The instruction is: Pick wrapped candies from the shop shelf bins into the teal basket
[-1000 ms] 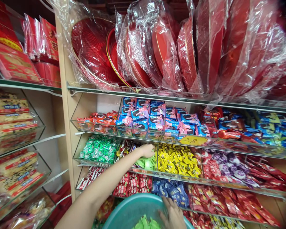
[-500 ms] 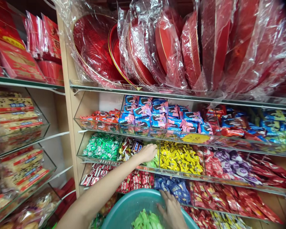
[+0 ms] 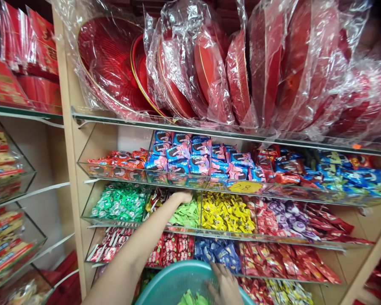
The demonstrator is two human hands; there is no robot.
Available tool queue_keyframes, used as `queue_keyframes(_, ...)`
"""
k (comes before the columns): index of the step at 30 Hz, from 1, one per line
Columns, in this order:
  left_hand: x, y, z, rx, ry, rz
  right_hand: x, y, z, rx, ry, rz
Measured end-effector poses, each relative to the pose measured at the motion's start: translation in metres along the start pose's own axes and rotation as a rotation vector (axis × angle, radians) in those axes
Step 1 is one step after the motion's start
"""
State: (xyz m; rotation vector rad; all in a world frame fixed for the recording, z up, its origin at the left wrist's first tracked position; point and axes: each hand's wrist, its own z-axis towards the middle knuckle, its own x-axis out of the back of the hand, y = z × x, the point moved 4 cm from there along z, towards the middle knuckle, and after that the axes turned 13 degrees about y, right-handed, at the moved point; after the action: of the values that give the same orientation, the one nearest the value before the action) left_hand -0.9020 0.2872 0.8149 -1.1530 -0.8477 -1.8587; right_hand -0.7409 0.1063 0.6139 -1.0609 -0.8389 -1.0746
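1. Left hand (image 3: pixel 184 196): far, in the narrow gap between green candies (image 3: pixel 186 214) and shelf edge (image 3: pixel 174 181); grip hidden, cannot tell.
2. Right hand (image 3: pixel 225 283): clasping one near basin's (image 3: pixel 174 277) right rim.
3. Green candies: one far heap, one basin heap.

Clear, crinkled plastic film throws back hard glints over smooth, glossy red trays (image 3: pixel 206 63) at twelve o'clock, above a transparent, polished shelf (image 3: pixel 209 128). At nine o'clock, a pale wood-look upright (image 3: pixel 71 169) shows a smooth, low-sheen face, while red packets (image 3: pixel 42 38) gleam under slick clear sleeves at ten. A matt yellow paper-like label (image 3: pixel 246 187) sits at four; yellow sweets (image 3: pixel 227 214) in shiny twisted wrappers glitter at five. At six, light green wrappers (image 3: pixel 186 214) look softer-sheened above a smooth teal plastic basket (image 3: pixel 174 279).
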Motion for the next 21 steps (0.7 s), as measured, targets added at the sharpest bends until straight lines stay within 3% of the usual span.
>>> queue_keyframes(6,-0.007,0.013,-0.008,-0.033,-0.118,0.057,0.008,0.004,-0.004,-0.035,0.036,-0.038)
queue_keyframes(13,0.029,0.015,-0.033,0.026,-0.005,-0.024,0.021,-0.022,0.0,0.025,0.027,0.015)
queue_keyframes(15,0.037,0.023,-0.06,0.063,0.06,-0.052,0.023,-0.031,0.002,0.05,0.018,0.018)
queue_keyframes(19,0.04,0.055,-0.153,0.1,0.477,-0.21,0.026,-0.05,0.006,0.109,0.024,0.032)
queue_keyframes(21,0.024,0.07,-0.201,0.019,0.461,-0.236,0.028,-0.06,0.008,0.153,0.032,0.052)
